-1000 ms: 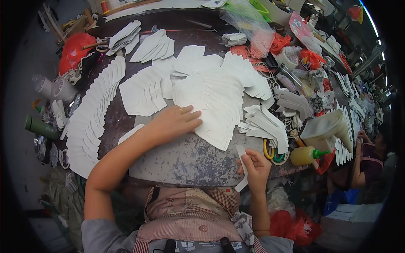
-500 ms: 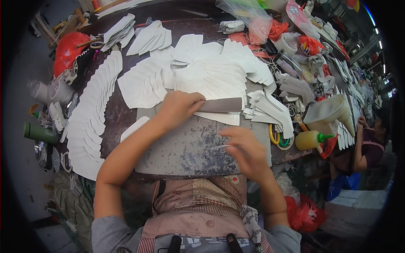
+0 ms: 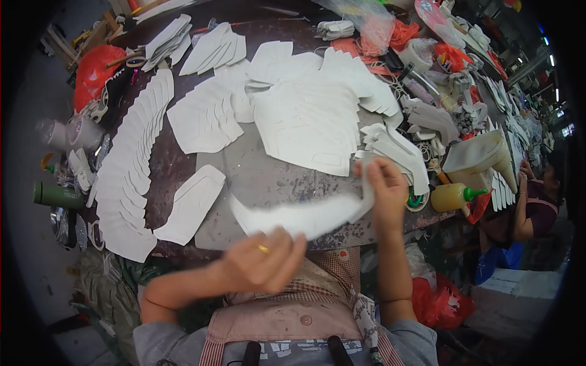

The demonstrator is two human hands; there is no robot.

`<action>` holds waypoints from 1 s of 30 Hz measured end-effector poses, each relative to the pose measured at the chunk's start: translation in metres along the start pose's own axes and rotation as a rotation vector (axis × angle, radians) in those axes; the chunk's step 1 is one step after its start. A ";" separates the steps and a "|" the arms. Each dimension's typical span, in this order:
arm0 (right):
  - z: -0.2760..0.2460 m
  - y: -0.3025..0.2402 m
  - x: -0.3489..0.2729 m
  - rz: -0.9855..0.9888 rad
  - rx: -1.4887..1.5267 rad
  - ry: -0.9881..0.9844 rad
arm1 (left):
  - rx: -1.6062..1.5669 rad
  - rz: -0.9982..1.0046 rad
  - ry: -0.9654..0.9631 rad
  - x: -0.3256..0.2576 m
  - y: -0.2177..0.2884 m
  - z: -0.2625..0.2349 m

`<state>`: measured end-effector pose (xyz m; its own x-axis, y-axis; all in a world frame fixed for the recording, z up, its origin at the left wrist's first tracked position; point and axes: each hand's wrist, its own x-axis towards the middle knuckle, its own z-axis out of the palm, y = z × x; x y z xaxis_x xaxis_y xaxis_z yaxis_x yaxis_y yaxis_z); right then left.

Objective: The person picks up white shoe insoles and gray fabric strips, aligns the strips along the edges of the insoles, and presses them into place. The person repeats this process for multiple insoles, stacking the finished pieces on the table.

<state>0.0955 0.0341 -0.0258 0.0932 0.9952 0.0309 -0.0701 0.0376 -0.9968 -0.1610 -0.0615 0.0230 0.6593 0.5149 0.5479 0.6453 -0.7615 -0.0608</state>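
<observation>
A curved white cut piece (image 3: 299,218), smeared by motion, stretches over the near part of the grey work board (image 3: 229,174). Its right end runs up to my right hand (image 3: 388,183), whose thumb and fingers are closed on it. My left hand (image 3: 262,261), a ring on one finger, is at the piece's lower edge near the table's front. Its fingers are blurred, so I cannot tell whether they grip the piece. Beyond both hands lies a fanned stack of white pieces (image 3: 308,125). A single white piece (image 3: 192,204) rests left of the board.
A long overlapping row of white pieces (image 3: 131,171) curves along the left. A green bottle (image 3: 58,194) stands beyond it. On the right are a yellow squeeze bottle (image 3: 450,197), a cream plastic container (image 3: 476,155) and more white pieces (image 3: 400,155). Another person (image 3: 537,195) sits far right.
My left hand has come from the stack down to the near edge. My right hand has moved up and right. The grey-brown raised flap is gone from view; a white piece now spans the board.
</observation>
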 end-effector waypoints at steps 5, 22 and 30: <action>-0.010 -0.050 -0.023 0.179 -0.194 -0.302 | -0.265 -0.157 -0.048 -0.035 0.031 0.035; 0.055 -0.017 -0.014 0.496 -0.431 -0.616 | -0.239 -0.421 -0.266 -0.050 0.036 0.046; 0.059 -0.022 -0.014 0.501 -0.487 -0.628 | -0.212 -0.448 -0.282 -0.051 0.040 0.050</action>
<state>0.0367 0.0252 -0.0004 -0.3985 0.7572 -0.5175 0.4799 -0.3087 -0.8212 -0.1500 -0.0986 -0.0491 0.4357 0.8687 0.2357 0.8133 -0.4921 0.3104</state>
